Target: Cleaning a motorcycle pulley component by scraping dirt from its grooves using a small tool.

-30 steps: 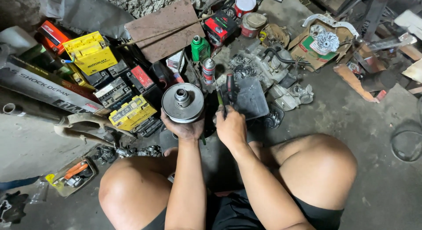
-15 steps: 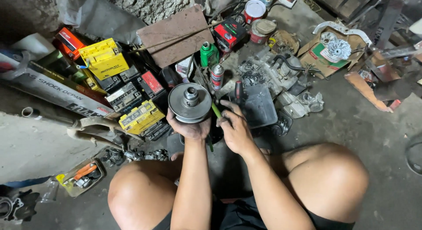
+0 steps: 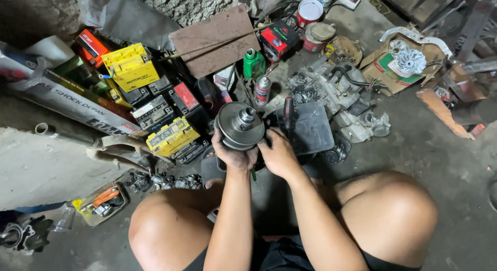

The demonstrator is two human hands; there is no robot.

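Centre of the frame: the left hand (image 3: 234,156) cups a round metal pulley (image 3: 240,126) from below, its fingers wrapped up around the lower rim and clamped on the disc, whose hub faces up toward the camera. The right hand (image 3: 279,153) sits just beside it, pressed to the pulley's right edge, fingers curled close together over a dark red-handled tool (image 3: 288,111) that sticks upward; exactly how they grip it I cannot tell. The pulley is held off the floor (image 3: 440,146), above the person's bare knees. Just right of the hands lies a dark grey flat cover (image 3: 313,128), with an engine casing (image 3: 331,89) above it. Upper centre, a green bottle (image 3: 253,62) and a spray can (image 3: 263,89) stand near each other. To the left lie yellow batteries (image 3: 130,67).
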